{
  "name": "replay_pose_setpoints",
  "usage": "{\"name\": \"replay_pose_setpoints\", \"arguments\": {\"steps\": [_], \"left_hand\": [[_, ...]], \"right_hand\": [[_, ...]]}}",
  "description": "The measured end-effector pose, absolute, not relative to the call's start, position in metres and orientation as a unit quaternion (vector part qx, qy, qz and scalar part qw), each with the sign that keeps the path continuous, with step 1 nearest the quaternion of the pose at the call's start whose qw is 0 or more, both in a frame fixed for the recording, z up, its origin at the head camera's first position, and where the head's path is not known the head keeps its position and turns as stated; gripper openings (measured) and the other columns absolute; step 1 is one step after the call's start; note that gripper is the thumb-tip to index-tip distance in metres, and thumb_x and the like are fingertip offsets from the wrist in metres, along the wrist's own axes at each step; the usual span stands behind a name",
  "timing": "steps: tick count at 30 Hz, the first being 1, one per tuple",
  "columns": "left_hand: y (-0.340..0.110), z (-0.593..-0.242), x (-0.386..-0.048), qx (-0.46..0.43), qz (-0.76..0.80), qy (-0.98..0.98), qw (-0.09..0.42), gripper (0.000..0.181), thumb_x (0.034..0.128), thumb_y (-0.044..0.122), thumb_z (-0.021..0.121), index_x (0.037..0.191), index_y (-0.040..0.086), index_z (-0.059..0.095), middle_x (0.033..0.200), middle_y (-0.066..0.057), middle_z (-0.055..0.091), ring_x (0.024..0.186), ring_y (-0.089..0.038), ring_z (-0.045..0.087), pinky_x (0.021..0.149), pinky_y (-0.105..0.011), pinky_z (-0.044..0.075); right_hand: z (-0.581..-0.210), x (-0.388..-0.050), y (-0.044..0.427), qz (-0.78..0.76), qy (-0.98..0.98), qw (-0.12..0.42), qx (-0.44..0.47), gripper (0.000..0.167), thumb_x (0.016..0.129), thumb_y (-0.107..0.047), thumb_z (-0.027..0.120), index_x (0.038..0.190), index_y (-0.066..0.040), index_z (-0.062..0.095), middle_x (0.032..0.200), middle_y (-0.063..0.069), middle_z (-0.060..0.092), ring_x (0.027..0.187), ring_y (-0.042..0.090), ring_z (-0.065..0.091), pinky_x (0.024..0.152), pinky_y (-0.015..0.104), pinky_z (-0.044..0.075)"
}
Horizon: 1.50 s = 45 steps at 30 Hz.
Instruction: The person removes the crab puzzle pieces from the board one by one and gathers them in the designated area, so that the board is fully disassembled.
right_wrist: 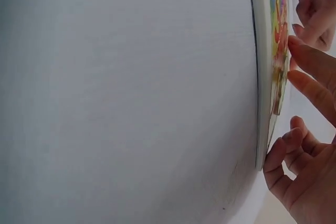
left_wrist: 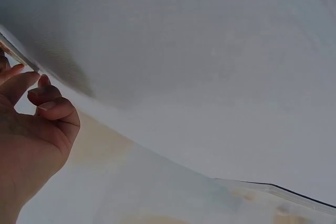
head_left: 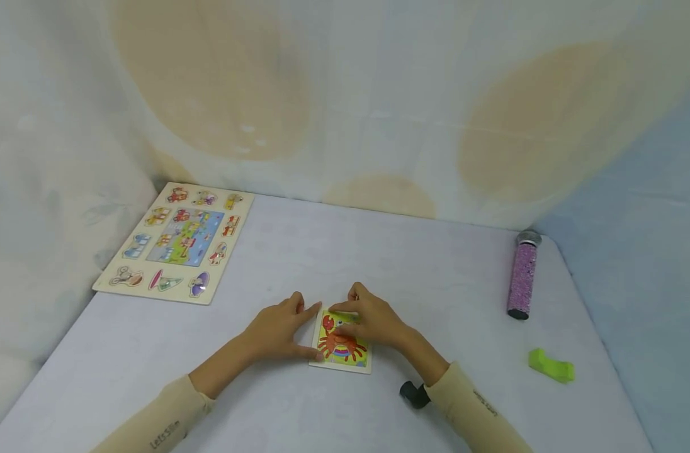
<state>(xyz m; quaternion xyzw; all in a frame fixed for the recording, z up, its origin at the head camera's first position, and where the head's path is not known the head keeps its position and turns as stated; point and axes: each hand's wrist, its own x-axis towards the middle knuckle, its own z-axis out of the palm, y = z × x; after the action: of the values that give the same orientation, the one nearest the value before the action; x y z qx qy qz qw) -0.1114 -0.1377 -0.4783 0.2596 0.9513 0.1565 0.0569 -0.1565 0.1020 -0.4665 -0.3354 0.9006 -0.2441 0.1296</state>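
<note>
A small square crab puzzle [head_left: 345, 351] lies flat on the table between both hands, a red crab on yellow in a pale frame. My left hand [head_left: 277, 329] steadies its left side: the extended index finger touches the upper left corner, the thumb rests near the lower left one. From above, my right hand [head_left: 373, 319] presses thumb and index fingertips on the puzzle face. In the right wrist view, part of the picture stands slightly proud of the puzzle board [right_wrist: 265, 77]. Only a sliver of the puzzle edge [left_wrist: 18, 53] shows beside my left hand [left_wrist: 39, 135].
A larger wooden picture puzzle [head_left: 217, 286] lies at the back left. Toward the right stand out a purple glittery tube with a silver top [head_left: 522, 277] and a green curved block [head_left: 551, 366]. A black object [head_left: 414, 395] is partly covered by my right sleeve [head_left: 475, 409].
</note>
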Motion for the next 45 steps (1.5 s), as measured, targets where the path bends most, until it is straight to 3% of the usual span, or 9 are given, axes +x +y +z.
{"name": "replay_pose_setpoints", "arguments": {"steps": [19,26,29,34,39,45], "left_hand": [[-0.135,-0.481,-0.107,0.262,0.119,0.957,0.043,0.102,0.068,0.081,0.067,0.148,0.02,0.049,0.096,0.001,0.037,0.071,-0.01,0.036,0.056,-0.022,0.028],[-0.131,-0.481,-0.108,0.266,0.084,0.96,0.028,0.103,0.0654,0.084,0.065,0.146,0.021,0.052,0.095,-0.001,0.041,0.072,-0.011,0.038,0.055,-0.024,0.029],[-0.132,-0.48,-0.107,0.264,0.078,0.961,0.024,0.103,0.0646,0.085,0.065,0.145,0.021,0.053,0.094,-0.001,0.04,0.071,-0.011,0.037,0.055,-0.024,0.029],[-0.133,-0.478,-0.107,0.263,0.082,0.961,0.021,0.103,0.0641,0.083,0.067,0.144,0.019,0.054,0.093,-0.001,0.038,0.07,-0.011,0.036,0.054,-0.023,0.027],[-0.133,-0.48,-0.106,0.261,0.102,0.959,0.04,0.101,0.068,0.082,0.066,0.147,0.021,0.05,0.096,-0.001,0.041,0.071,-0.01,0.038,0.055,-0.023,0.03],[-0.138,-0.48,-0.105,0.259,0.106,0.959,0.044,0.099,0.071,0.08,0.065,0.15,0.023,0.046,0.1,-0.001,0.042,0.073,-0.01,0.039,0.058,-0.024,0.033]], "right_hand": [[-0.466,-0.158,0.092,-0.147,0.913,0.151,-0.349,0.057,0.089,-0.054,0.068,0.139,-0.029,0.059,0.097,-0.004,0.043,0.078,0.009,0.044,0.062,0.022,0.036],[-0.46,-0.165,0.1,-0.262,0.889,0.196,-0.321,0.057,0.083,-0.039,0.078,0.135,-0.02,0.063,0.098,-0.002,0.047,0.082,0.013,0.045,0.065,0.024,0.036],[-0.459,-0.165,0.103,-0.31,0.871,0.19,-0.33,0.05,0.083,-0.029,0.08,0.13,-0.017,0.068,0.098,-0.001,0.046,0.083,0.015,0.044,0.066,0.023,0.035],[-0.464,-0.162,0.104,-0.311,0.864,0.173,-0.356,0.042,0.087,-0.028,0.076,0.128,-0.019,0.069,0.1,-0.001,0.042,0.085,0.015,0.043,0.067,0.021,0.034],[-0.469,-0.159,0.11,-0.32,0.884,0.145,-0.307,0.046,0.085,-0.025,0.079,0.13,-0.021,0.068,0.104,-0.001,0.041,0.082,0.015,0.043,0.067,0.023,0.035],[-0.471,-0.155,0.11,-0.278,0.905,0.119,-0.301,0.046,0.083,-0.036,0.081,0.125,-0.022,0.071,0.101,-0.002,0.041,0.085,0.012,0.043,0.066,0.023,0.035]]}}
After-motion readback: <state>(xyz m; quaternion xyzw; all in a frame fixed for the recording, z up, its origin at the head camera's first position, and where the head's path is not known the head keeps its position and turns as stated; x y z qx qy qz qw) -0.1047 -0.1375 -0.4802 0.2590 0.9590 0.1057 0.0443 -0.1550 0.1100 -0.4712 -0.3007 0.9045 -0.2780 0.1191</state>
